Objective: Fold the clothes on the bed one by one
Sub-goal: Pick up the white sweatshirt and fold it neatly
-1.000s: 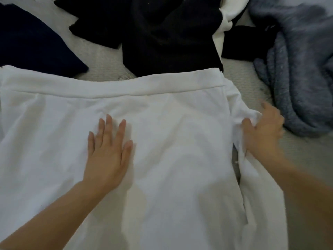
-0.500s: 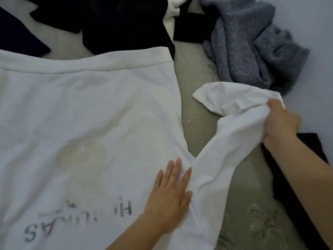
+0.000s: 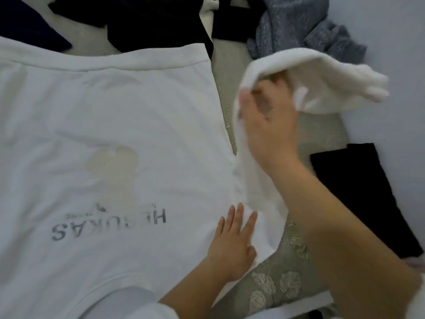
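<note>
Sleeve [image 3: 322, 72] and right hand [image 3: 269, 130] have swung inward since half a second ago. Then the hand held the cloth out near the wall; now it is just beside the side edge of the white T-shirt [image 3: 115, 107]. The shirt lies spread flat on the bed [image 3: 285, 282], with its grey print showing through. The sleeve is lifted off the bed and drapes over the top of the right hand, its loose end trailing toward the wall. The grip of that hand is curled into the sleeve fabric near the fingertips, though blur hides exactly how the fingers lie. The right forearm reaches in from the lower right.

The left hand [image 3: 232, 249] lies flat near the foot of the sleeve, its grip spread, fingers straight and pressing the cloth down, much as before. A grey sweater [image 3: 296, 26] sits heaped beyond the sleeve, and a black garment [image 3: 358, 194] lies flat by the wall.
</note>
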Demonstrator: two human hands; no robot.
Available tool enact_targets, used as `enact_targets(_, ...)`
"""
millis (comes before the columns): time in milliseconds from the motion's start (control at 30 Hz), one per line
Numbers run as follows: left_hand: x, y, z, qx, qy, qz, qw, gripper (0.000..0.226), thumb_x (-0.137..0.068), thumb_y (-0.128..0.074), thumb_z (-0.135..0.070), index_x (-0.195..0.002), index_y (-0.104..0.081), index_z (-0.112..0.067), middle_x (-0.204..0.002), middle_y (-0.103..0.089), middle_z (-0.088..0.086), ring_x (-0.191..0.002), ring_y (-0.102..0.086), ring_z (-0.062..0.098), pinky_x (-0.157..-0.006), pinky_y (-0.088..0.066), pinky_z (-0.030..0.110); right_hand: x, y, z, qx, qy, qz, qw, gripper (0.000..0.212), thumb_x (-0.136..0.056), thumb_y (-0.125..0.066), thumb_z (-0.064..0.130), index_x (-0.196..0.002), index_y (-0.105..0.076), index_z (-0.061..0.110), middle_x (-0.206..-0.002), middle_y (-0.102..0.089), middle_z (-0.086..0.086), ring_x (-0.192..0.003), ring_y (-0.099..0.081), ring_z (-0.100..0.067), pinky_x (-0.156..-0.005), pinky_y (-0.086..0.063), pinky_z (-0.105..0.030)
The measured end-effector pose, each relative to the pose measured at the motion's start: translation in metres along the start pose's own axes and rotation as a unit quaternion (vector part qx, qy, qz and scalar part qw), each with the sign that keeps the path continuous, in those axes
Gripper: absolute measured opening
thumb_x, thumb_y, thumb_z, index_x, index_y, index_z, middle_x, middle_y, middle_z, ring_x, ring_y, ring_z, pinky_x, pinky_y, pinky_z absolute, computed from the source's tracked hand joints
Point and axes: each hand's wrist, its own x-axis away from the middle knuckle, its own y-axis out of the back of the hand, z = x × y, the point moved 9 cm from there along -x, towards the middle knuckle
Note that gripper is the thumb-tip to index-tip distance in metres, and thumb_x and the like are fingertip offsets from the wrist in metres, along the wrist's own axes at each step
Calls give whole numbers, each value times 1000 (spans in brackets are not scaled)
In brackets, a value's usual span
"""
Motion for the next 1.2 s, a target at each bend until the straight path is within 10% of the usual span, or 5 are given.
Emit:
enact_targets(167,33,-16,-4,36,-39,16,998,68,-94,-37,-25,-153,-1,-25,-161,6,6,-147,12,24,-119,5,42,88,-114,4,64,55,437,896,31,-96,-53,33,-126,-58,29,-150,-37,7,-142,-21,-6,-110,-18,-22)
enact_targets(400,69,29,70,258,54,-114,958,40,-92,-42,-5,-119,-66,-21,-128,-62,-5,-120,-54,9,-103,-33,12,122,-62,-130,203,-182,320,907,31,-92,-55,22,-122,-57,14,-120,-59,-5,-101,-54,-17,-79,-36,-22)
enact_targets(633,97,111,207,562,311,-391,659,24,-91,-55,-6,-113,-62,-2,-90,-70,10,-72,-65,17,-67,-56,25,167,-93,-98,255,6,343,904,59,-74,-63,-3,-130,-51,11,-108,-60,-5,-88,-61,-27,-68,-52,-35)
enact_targets(767,101,174,221,396,321,-480,714,39,-93,-49,-27,-132,-45,-18,-133,-48,5,-118,-49,21,-94,-42,32,231,-129,-78,239,194,551,775,54,-75,-52,-4,-125,-52,15,-116,-53,-2,-102,-52,-24,-80,-44,-36)
enact_targets(1200,14,255,243,158,410,-378,815,74,-79,-65,-53,-131,-43,-6,-134,-36,12,-129,-30,30,-95,-35,45,154,-170,-116,222,-26,467,855,64,-89,-53,46,-143,-23,30,-111,-52,6,-98,-54,-16,-71,-42,-29)
